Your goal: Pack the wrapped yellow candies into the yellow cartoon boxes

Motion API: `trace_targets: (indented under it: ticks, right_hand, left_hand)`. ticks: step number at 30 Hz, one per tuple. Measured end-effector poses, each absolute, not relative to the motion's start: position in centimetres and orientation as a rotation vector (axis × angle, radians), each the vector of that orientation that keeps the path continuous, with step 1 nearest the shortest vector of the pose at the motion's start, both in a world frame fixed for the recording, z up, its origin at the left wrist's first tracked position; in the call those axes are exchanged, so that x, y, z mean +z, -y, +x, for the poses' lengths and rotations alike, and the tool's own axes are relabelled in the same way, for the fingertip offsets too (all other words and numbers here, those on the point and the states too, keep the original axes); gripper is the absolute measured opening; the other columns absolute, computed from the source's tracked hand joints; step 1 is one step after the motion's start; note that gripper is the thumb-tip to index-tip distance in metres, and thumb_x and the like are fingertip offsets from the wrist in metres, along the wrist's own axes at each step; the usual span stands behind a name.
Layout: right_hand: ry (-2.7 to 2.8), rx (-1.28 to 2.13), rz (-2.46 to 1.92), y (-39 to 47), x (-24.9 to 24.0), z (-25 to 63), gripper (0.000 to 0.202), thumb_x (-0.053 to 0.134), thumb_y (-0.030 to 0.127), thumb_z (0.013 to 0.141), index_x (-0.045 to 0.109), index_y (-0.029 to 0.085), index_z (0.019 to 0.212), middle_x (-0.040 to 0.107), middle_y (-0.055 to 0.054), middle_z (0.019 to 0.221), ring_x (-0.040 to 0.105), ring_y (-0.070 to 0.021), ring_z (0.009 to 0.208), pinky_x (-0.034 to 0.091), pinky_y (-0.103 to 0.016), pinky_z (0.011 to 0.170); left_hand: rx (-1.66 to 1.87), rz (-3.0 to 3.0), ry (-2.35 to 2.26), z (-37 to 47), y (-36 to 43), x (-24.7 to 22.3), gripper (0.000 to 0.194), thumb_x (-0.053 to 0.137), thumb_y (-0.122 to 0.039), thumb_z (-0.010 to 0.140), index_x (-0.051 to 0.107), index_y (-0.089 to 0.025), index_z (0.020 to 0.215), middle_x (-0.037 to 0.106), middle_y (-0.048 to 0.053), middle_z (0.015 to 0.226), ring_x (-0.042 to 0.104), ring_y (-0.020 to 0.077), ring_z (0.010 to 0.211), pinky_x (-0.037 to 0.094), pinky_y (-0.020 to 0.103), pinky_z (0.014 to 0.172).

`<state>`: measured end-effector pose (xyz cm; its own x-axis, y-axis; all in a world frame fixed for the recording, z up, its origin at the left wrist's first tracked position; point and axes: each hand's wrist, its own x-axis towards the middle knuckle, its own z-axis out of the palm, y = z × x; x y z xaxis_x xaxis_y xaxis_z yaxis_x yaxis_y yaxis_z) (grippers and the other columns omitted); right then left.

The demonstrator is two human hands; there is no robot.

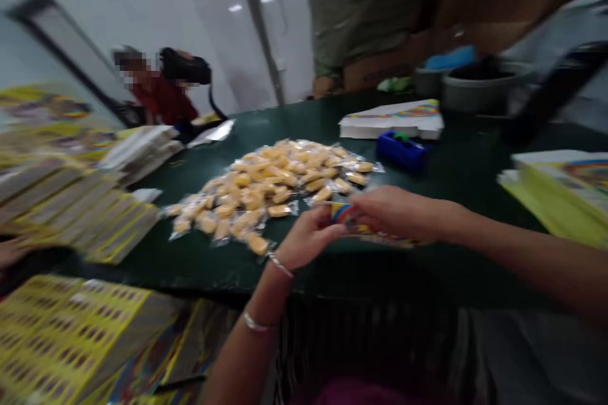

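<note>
Between my two hands is a colourful printed carton (pixel 380 237), blurred and lying low over the table. My left hand (pixel 311 234) pinches its left end with thumb and fingers. From the right, my right hand (pixel 387 212) grips the top of the same carton, its fingertips partly hidden. Just beyond my hands spreads a heap of small yellowish pieces (pixel 266 180), each in a clear wrapper. A blue tape dispenser (pixel 403 152) with a green part stands past my right hand.
The dark green table (pixel 304 272) carries a stack of flat printed cardboard (pixel 392 123) at the back and yellow sheets (pixel 560 196) at right. Piled yellow cartons (pixel 90 209) fill the left. More boxes (pixel 71 335) stand below the near edge. A person in red (pixel 161 95) is beyond the table.
</note>
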<state>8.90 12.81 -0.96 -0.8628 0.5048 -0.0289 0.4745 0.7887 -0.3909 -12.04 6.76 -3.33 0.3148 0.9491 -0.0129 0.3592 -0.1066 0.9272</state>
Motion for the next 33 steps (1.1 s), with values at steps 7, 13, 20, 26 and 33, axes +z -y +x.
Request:
trace_targets:
  ticks: [7,13,20,26,33]
  right_hand:
    - [2.959,0.563,-1.037,-13.2,-0.5,7.1,0.031,0.049,0.044,0.098,0.061,0.015,0.098,0.063,-0.006,0.082,0.054,-0.0181,0.069,0.023,-0.027,0.054]
    - [2.738,1.375,-0.895,-15.2,-0.8,7.5,0.030,0.057,0.036,0.094,0.064,0.011,0.110,0.065,-0.006,0.092,0.055,-0.0156,0.078,0.037,-0.023,0.062]
    - [2.822,1.098,-1.041,-18.2,-0.6,7.0,0.026,0.067,0.027,0.084,0.057,0.011,0.066,0.043,0.002,0.058,0.036,-0.0093,0.055,0.024,-0.025,0.050]
    - [1.675,1.966,-0.775,-15.4,-1.7,8.3,0.035,0.073,0.039,0.078,0.066,0.011,0.099,0.067,-0.008,0.092,0.063,-0.0171,0.077,0.049,-0.026,0.069]
    - [0.836,2.040,-0.674,-6.8,-8.0,5.7,0.046,0.084,0.035,0.071,0.067,0.014,0.108,0.068,-0.011,0.110,0.067,-0.0198,0.095,0.053,-0.030,0.086]
  left_hand:
    - [0.765,1.543,-1.215,-13.3,-7.6,-6.1,0.036,0.056,-0.042,0.087,0.070,-0.010,0.094,0.069,0.007,0.090,0.059,0.0207,0.087,0.045,0.031,0.082]
    - [0.691,1.497,-1.213,-13.4,-7.6,-6.8,0.041,0.059,-0.044,0.083,0.072,-0.010,0.101,0.070,0.007,0.096,0.059,0.0217,0.090,0.046,0.031,0.083]
    - [0.858,1.457,-1.265,-13.5,-9.1,-7.0,0.037,0.062,-0.048,0.080,0.071,-0.012,0.078,0.069,0.006,0.083,0.061,0.0201,0.081,0.048,0.031,0.079]
    - [1.456,0.913,-1.323,-14.6,-5.5,-6.8,0.054,0.075,-0.042,0.073,0.058,-0.019,0.119,0.062,0.010,0.125,0.059,0.0236,0.113,0.049,0.037,0.095]
    - [1.421,0.849,-1.222,-12.6,-1.9,-6.6,0.074,0.076,-0.040,0.074,0.041,-0.020,0.136,0.069,0.012,0.112,0.067,0.0242,0.097,0.056,0.035,0.083]
